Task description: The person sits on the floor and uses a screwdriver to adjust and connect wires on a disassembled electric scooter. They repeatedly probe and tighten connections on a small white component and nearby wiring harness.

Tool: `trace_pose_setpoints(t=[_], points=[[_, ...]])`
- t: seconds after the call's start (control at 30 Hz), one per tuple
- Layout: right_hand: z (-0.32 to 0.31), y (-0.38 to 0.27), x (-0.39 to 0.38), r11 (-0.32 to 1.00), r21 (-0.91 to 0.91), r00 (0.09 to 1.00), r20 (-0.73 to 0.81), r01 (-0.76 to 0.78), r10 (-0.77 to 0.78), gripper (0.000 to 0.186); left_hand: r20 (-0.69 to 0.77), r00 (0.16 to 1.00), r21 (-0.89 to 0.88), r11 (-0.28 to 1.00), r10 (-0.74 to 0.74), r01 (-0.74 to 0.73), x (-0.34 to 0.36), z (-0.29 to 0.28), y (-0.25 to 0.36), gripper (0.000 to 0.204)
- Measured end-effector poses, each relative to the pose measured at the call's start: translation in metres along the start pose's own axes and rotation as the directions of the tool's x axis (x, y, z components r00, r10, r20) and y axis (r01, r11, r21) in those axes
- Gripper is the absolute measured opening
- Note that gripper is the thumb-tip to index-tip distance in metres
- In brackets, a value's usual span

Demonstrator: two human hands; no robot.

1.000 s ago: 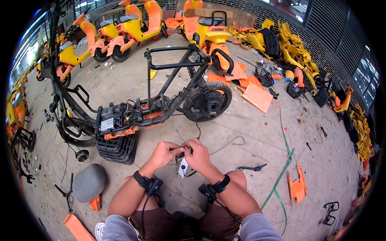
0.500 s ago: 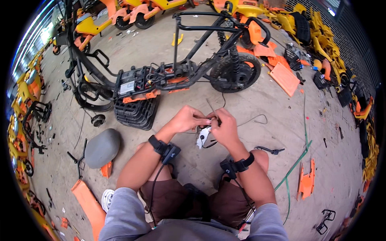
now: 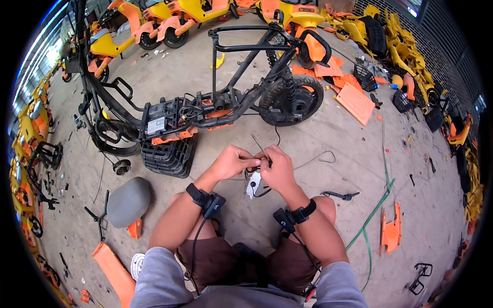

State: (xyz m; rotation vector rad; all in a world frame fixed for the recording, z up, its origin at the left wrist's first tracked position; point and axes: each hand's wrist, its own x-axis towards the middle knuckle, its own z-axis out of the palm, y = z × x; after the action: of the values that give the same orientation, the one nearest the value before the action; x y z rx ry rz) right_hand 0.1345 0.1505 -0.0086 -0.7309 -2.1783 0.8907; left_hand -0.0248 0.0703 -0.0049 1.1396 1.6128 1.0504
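My left hand (image 3: 232, 163) and my right hand (image 3: 278, 171) meet above the floor in front of me, fingertips pinched together. Between them is a thin black cable (image 3: 278, 134), which runs down from the rear wheel (image 3: 292, 100) of a stripped scooter frame (image 3: 239, 77). A slim greyish rod-like piece (image 3: 258, 142) pokes up from the fingers of my right hand; its kind is unclear. Just below hangs or lies a white flat piece (image 3: 253, 185) with a round black spot, a dark cable loop beside it. My fingers hide the pinched part.
Beyond my hands stands the scooter frame, with a black basket (image 3: 169, 156) under its front. At left lie a grey seat (image 3: 129, 202) and an orange panel (image 3: 114, 269). Green strapping (image 3: 377, 208) and an orange part (image 3: 391, 230) are at right. Yellow scooters (image 3: 177, 20) line the back.
The whole view has shifted a little, so the frame sits slightly lower and further left. Both hands keep their pinch at the same spot over the white piece.
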Motion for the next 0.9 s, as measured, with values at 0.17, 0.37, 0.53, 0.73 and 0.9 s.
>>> trace_pose_setpoints(t=[0.17, 0.37, 0.53, 0.73, 0.9], points=[[-0.002, 0.010, -0.007, 0.994, 0.081, 0.997, -0.026, -0.069, 0.072, 0.017, -0.031, 0.995, -0.029, 0.995, 0.090, -0.091, -0.001, 0.010, -0.002, 0.022], [0.014, 0.013, -0.005, 0.997, 0.074, 0.999, -0.034, 0.020, -0.018, 0.021, -0.057, 0.994, 0.037, 0.995, 0.092, -0.090, -0.001, -0.002, -0.016, 0.026], [0.007, 0.011, -0.005, 0.806, 0.415, 0.906, 0.163, -0.423, 0.392, 0.023, -0.131, 0.973, 0.054, 0.982, 0.189, -0.183, 0.000, 0.004, -0.007, 0.027], [0.013, 0.000, -0.004, 0.692, 0.515, 0.862, 0.267, -0.505, 0.431, 0.027, -0.161, 0.946, 0.130, 0.956, 0.281, -0.262, -0.006, -0.006, -0.019, 0.027], [0.016, 0.040, -0.010, 0.944, 0.241, 0.971, -0.020, -0.226, 0.238, 0.017, -0.200, 0.911, 0.113, 0.932, 0.362, -0.345, 0.006, 0.015, -0.019, 0.026]])
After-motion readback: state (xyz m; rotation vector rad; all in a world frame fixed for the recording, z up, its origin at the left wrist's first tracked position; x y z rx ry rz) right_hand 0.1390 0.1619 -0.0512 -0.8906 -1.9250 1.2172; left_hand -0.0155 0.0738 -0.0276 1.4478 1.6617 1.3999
